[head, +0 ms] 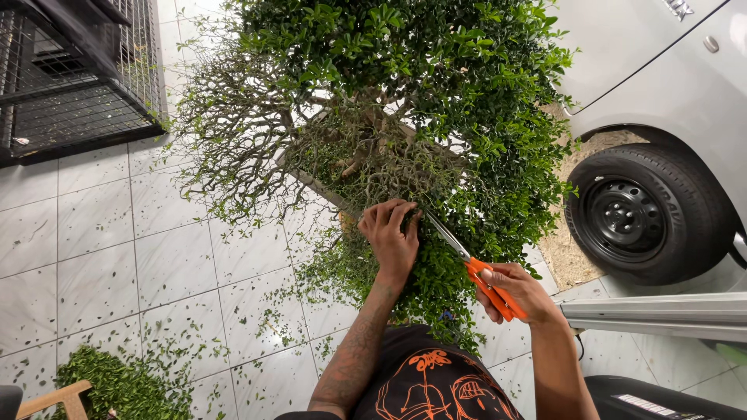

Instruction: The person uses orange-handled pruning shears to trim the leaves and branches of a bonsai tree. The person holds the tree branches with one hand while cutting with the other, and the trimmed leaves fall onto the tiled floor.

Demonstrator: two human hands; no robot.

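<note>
A big bushy plant (405, 101) grows in a pot (327, 190). Only a thin pale edge of the pot shows, because twigs and leaves hang all over it. The right part of the plant is thick with small green leaves. The left part is mostly bare thin grey twigs.

The floor (101, 233) is made of pale tiles, and little cut leaves lie all over it. A heap of cut leaves (117, 385) sits at the bottom left, next to a bit of light wood (58, 398). A black wire cage (74, 70) stands at the top left. On the right is a silver car (661, 70) with a black wheel (634, 214) close to the plant. A grey bar (661, 315) lies below the wheel.

The left hand (391, 233) reaches up into the plant. Its fingers are bent and closed around a bunch of small twigs low on the bush. The arm has dark drawings on its skin.

The right hand (517, 292) holds scissors (471, 268) with orange handles. Its fingers are wrapped tight through the handles. The silver blades point up and left, into the leaves just beside the left hand. The tips are hidden there, so you cannot tell if the blades are open or closed.
</note>
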